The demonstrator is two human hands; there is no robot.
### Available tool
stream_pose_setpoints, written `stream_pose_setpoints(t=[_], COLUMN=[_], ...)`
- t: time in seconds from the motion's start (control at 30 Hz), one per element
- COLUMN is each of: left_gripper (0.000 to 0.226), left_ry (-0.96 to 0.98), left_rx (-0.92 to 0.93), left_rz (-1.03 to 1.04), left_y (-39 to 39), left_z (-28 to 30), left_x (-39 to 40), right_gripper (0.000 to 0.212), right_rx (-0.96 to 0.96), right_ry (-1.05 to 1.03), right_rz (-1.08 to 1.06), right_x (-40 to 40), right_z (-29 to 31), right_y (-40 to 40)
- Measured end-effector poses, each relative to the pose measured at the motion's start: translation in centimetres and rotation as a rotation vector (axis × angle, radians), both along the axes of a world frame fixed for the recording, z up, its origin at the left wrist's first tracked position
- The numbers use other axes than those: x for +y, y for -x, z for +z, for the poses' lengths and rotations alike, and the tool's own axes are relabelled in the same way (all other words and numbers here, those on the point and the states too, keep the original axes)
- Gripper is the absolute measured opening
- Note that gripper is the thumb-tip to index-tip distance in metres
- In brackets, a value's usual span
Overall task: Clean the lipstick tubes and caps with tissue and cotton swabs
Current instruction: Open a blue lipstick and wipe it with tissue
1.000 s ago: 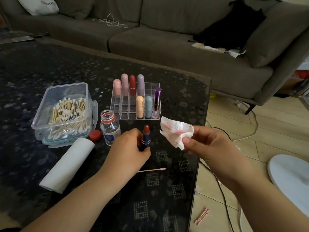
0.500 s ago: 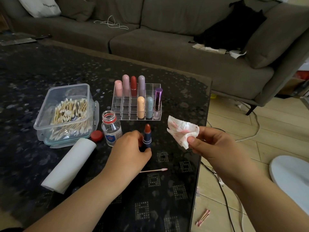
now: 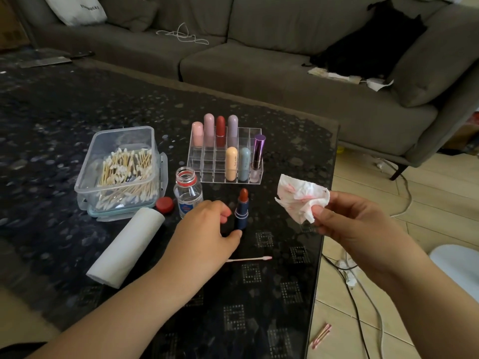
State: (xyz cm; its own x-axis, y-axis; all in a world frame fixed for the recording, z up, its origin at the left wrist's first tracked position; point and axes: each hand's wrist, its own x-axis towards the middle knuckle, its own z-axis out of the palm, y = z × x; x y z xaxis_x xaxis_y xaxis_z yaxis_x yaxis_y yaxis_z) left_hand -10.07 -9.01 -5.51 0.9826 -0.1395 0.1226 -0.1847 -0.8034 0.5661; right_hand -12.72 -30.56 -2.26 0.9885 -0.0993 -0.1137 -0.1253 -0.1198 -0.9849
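Observation:
An uncapped dark blue lipstick tube (image 3: 241, 213) with a red-brown bullet stands upright on the black table (image 3: 77, 120). My left hand (image 3: 204, 234) sits just left of it. Its thumb tip touches the tube's base, and its curled fingers are a small gap away from the tube. My right hand (image 3: 347, 224) pinches a crumpled white tissue (image 3: 302, 198) with pink stains, held above the table's right edge. A used pink-tipped cotton swab (image 3: 250, 259) lies on the table below the tube.
A clear organizer (image 3: 255, 177) holds several capped lipsticks. Left of it stand an open small bottle (image 3: 188, 193), its red cap (image 3: 164, 204), a tub of cotton swabs (image 3: 121, 169) and a tissue roll (image 3: 127, 247). A sofa (image 3: 259, 73) is behind; cables and swabs lie on the floor at right.
My left hand's fingers have loosened from the blue tube, which stays standing. The right hand with the tissue has drifted slightly to the right.

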Motion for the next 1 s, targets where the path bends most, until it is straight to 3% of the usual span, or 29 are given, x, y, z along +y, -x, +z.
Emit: stream_pose_setpoints(t=[0.2,0.3,0.53,0.7,0.83,1.0], left_gripper=[0.019,0.022,0.036,0.042,0.029,0.034], left_ry=[-0.015,-0.040,-0.184,-0.289,-0.341,-0.229], left_rx=[-0.122,-0.136,-0.099,-0.047,-0.055,-0.099], left_rz=[-0.019,-0.071,-0.124,-0.175,-0.200,-0.149], left_y=[1.4,1.8,1.8,1.4,1.0,1.3], left_z=[1.1,1.1,0.0,-0.6,-0.9,-0.3], left_x=[2.9,4.8,7.0,6.5,6.4,6.8], right_gripper=[0.029,0.016,0.013,0.017,0.019,0.018], right_rx=[-0.008,0.027,0.067,0.024,0.061,0.103], right_ry=[0.136,0.308,0.619,0.469,0.226,0.228], right_rz=[0.071,0.165,0.356,0.413,0.440,0.435], right_x=[-0.4,0.4,4.6,6.1,6.7,6.8], right_z=[1.4,1.6,0.8,0.8,0.8,0.6], right_y=[0.8,1.4,1.6,1.1,0.9,0.7])
